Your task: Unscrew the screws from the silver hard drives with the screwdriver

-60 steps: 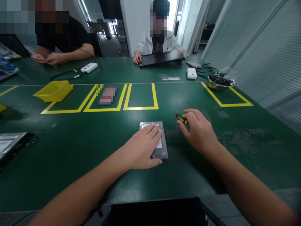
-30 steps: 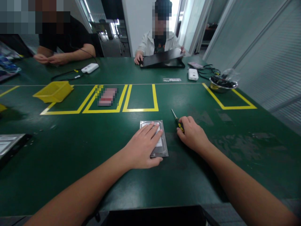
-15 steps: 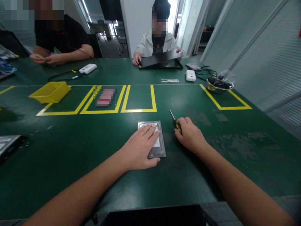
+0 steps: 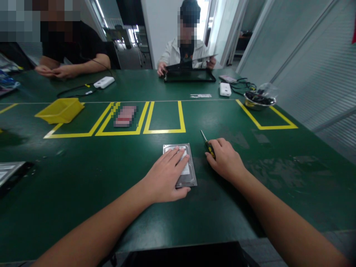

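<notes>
Hard drive [image 4: 187,167]: flat on green tabletop [image 4: 83,178], left hand [image 4: 164,178] pressed open-palmed on top. Screwdriver [image 4: 208,145]: just right of drive, right hand [image 4: 226,159] grip closed around its handle.

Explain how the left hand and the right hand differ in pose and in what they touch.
The left hand lies flat, fingers spread, on the hard drive; the right hand is curled around the screwdriver. The hard drive lies under the left hand, while the screwdriver's tip pokes out past the right hand. Both hands rest low on the green table.
</notes>
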`<state>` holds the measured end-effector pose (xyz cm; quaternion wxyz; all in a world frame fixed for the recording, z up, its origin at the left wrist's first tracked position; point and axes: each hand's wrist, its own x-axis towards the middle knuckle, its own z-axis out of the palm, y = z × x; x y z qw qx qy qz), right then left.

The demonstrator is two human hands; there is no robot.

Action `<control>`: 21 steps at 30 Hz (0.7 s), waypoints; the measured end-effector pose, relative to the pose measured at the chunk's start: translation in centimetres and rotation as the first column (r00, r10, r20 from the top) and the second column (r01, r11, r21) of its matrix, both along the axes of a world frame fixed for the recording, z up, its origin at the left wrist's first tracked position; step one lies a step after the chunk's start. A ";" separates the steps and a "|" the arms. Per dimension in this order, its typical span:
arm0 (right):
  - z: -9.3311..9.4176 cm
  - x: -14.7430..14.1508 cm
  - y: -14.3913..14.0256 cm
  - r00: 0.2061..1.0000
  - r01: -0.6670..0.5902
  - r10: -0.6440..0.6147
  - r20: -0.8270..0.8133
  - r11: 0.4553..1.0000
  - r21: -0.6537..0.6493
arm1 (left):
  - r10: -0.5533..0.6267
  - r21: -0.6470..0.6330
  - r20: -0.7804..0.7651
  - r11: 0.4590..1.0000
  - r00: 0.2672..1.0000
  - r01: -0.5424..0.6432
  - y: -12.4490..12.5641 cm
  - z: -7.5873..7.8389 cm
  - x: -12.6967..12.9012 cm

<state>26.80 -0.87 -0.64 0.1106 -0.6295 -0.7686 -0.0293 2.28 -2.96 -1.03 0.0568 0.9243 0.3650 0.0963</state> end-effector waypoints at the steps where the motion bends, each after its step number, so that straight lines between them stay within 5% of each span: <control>1: 0.1 -0.1 0.0 1.000 -0.003 0.003 -0.002 1.000 0.007 | 0.000 -0.002 0.004 1.000 1.000 0.000 0.0 0.0 0.0; 12: 1.4 1.4 -1.6 0.999 -0.047 0.044 0.021 0.984 0.174 | -0.015 0.006 0.026 1.000 1.000 0.015 0.0 -0.3 -0.1; 18: 1.8 7.0 -3.1 0.983 0.168 -0.174 0.050 0.980 0.107 | -0.015 0.000 0.028 1.000 1.000 0.015 0.1 -0.4 -0.3; 21: 2.1 10.5 -4.0 0.923 0.350 -0.353 0.150 0.935 0.052 | -0.012 0.000 0.032 1.000 0.999 0.012 0.1 -0.4 -0.3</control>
